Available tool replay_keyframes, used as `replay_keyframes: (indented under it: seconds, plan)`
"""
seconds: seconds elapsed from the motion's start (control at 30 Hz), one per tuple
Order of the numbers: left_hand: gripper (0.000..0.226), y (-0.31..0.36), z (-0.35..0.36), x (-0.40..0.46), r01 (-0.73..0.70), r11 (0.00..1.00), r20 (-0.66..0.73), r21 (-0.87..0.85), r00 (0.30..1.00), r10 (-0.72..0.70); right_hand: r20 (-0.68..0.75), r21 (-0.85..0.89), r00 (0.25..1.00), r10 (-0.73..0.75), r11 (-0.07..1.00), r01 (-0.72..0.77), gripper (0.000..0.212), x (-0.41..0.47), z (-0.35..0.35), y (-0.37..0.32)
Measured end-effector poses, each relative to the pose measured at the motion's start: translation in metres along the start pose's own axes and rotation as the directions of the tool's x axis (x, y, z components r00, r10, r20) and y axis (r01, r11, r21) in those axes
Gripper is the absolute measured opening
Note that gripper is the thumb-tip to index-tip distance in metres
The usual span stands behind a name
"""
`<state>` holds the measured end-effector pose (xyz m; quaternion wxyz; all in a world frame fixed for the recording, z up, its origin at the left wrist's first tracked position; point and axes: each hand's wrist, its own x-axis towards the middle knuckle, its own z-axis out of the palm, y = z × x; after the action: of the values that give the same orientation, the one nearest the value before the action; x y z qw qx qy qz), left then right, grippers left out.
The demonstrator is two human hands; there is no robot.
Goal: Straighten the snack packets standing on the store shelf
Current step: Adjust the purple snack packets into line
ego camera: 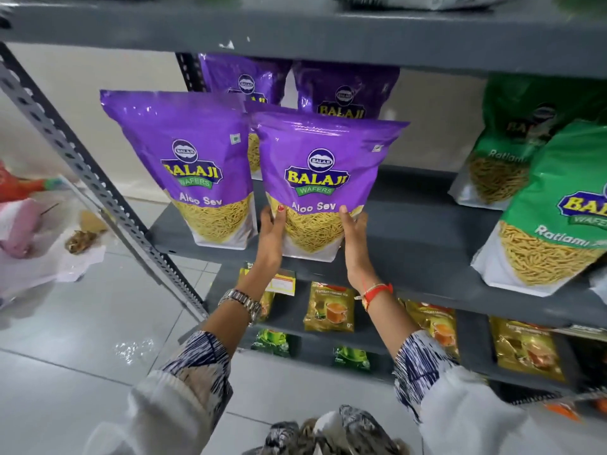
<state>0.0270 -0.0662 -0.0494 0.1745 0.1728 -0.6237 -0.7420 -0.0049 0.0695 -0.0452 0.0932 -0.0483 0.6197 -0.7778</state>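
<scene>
- A purple Aloo Sev packet [320, 178] stands upright at the front edge of the grey shelf [417, 231], and serves here as the landmark.
- The left hand [271, 234] presses its palm against the packet's lower left side, thumb laid on the front; its other fingers are hidden behind the packet, so their spread cannot be told.
- The right hand [354, 238] grips the lower right side, thumb on the front, fingers [361, 220] curled around the packet's edge.
- Just left of the held packet stands a second purple packet [187, 165], its right edge touching or overlapped by it.
- Behind it, more purple packets [345, 90] stand in the back row.
- Well to its right, green Ratlami packets [551, 218] lean on the same shelf.
- Below it, on a lower shelf, sit gold tea packets [330, 307].
- A metal watch [241, 305] circles the left wrist; a red thread band [377, 292] wraps the right.
</scene>
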Motion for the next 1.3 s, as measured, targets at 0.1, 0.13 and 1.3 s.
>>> replay_keyframes:
  seconds: [0.1,0.13,1.3]
  plan:
    - [0.045,-0.001,-0.003,-0.004,0.013,1.000,0.008,-0.013,1.000,-0.013,-0.003,0.028,1.000,-0.031,0.999,0.031,0.033,-0.002,0.000,0.008]
    - [0.045,0.000,-0.005,-0.005,0.015,1.000,0.019,-0.010,1.000,-0.015,-0.008,0.028,0.999,-0.039,0.999,0.039,0.032,-0.003,0.002,0.009]
    - [0.054,0.046,-0.118,0.015,-0.048,0.998,-0.355,0.029,0.933,0.055,0.249,-0.203,0.964,0.098,0.978,-0.047,0.085,-0.030,0.154,0.018]
